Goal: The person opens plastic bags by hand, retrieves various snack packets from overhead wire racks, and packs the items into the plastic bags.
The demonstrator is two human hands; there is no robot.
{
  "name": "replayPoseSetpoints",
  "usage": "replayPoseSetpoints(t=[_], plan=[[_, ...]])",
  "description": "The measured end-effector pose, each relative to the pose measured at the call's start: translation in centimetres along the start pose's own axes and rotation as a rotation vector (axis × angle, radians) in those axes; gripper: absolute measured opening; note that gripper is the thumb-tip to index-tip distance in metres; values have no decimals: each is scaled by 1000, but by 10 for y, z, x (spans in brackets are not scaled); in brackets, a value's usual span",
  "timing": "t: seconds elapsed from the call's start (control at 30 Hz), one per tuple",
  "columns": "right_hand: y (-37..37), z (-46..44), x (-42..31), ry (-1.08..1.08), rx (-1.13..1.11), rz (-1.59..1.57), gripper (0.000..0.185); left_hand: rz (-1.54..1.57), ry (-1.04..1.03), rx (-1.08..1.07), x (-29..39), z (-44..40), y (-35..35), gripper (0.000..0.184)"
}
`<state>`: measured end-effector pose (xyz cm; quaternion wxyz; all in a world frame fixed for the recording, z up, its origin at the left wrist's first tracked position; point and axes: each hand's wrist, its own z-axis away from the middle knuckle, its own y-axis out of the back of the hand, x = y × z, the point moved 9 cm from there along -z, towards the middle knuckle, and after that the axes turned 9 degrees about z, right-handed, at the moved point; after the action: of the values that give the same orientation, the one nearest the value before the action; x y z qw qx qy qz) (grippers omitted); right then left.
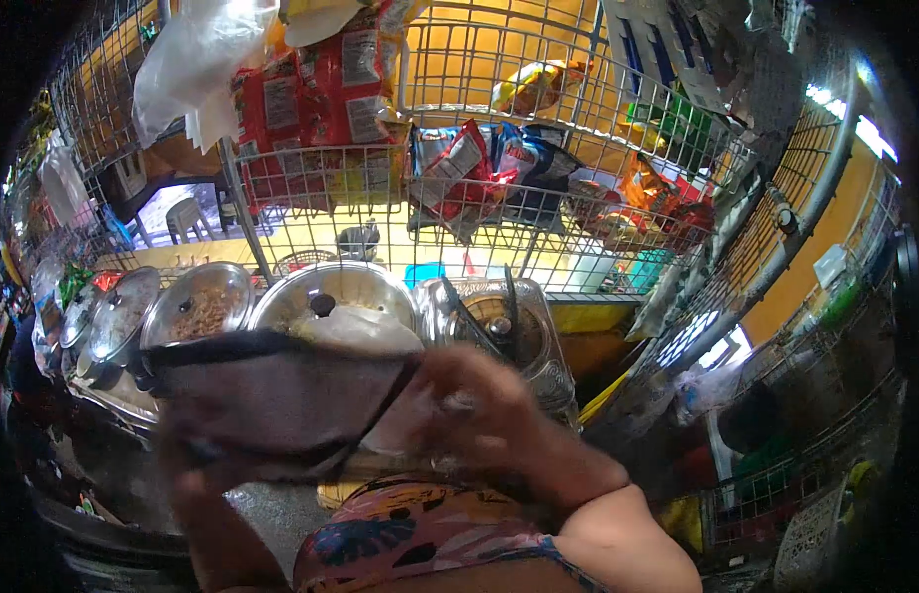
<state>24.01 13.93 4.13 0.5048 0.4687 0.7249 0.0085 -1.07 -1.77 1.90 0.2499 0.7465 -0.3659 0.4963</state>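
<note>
A dark grey-brown cloth piece with black edging (271, 400), blurred by motion, is stretched between my two hands in front of my chest. I cannot make out whether it is a pouch, a bag or a garment. My left hand (197, 460), in shadow and smeared, grips its lower left side, with the fingers partly hidden. At the opposite end, my right hand (484, 410) is closed on the cloth's edge. Just beyond the cloth stands a large pot with a glass lid (365, 296). A second glass-lidded pot (200, 301) with brown food sits farther left.
A wire mesh rack (321, 227) rises behind the pots, hung with red snack packets (326, 84) and a white plastic bag (207, 64). Tongs (512, 311) lie over a round lid on a metal tray (553, 346). Another mesh panel (776, 227) stands at right.
</note>
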Motion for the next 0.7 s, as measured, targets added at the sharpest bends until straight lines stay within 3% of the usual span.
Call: replayPoseSetpoints(t=[0.03, 0.07, 0.1, 0.17, 0.2, 0.23, 0.3, 0.33, 0.37, 0.4, 0.47, 0.5, 0.57, 0.63, 0.7], plan=[[32, -14, -22, 225, 160, 233, 43, -98, 10, 43, 2, -4, 23, 54], [64, -22, -22, 278, 248, 248, 42, -198, 25, 84, 3, -5, 45, 55], [103, -31, -37, 475, 438, 287, 36, -290, 46, 136, 5, -2, 72, 56], [176, -56, -73, 575, 656, 349, 21, -491, 114, 256, 2, -2, 129, 59], [208, -68, -86, 547, 804, 502, 17, -571, 161, 302, -1, 2, 154, 60], [229, -92, -99, 568, 808, 575, 19, -635, 218, 332, -7, 8, 172, 61], [284, -152, -95, 343, 836, 1006, 25, -661, 364, 345, -29, 28, 193, 64], [305, -190, -82, 294, 685, 1111, 33, -588, 479, 321, -47, 42, 199, 63], [312, -220, -71, 244, 531, 1211, 41, -605, 257, 357, -60, 53, 214, 56], [327, -242, -44, 24, 426, 1261, 46, -638, 39, 383, -73, 69, 229, 49], [333, -265, -1, -406, 182, 1256, 54, 17, 384, 322, -93, 84, 197, 44], [330, -257, 10, -646, 96, 1083, 57, -330, 289, 519, -83, 86, 191, 43], [308, -241, 20, -947, 3, 855, 63, -669, 374, 437, -82, 80, 182, 36], [283, -250, 7, -848, -79, 875, 45, -1001, 451, 324, -84, 75, 177, 29], [305, -279, 20, -626, -92, 954, 29, -444, 396, 430, -103, 82, 175, 26]])
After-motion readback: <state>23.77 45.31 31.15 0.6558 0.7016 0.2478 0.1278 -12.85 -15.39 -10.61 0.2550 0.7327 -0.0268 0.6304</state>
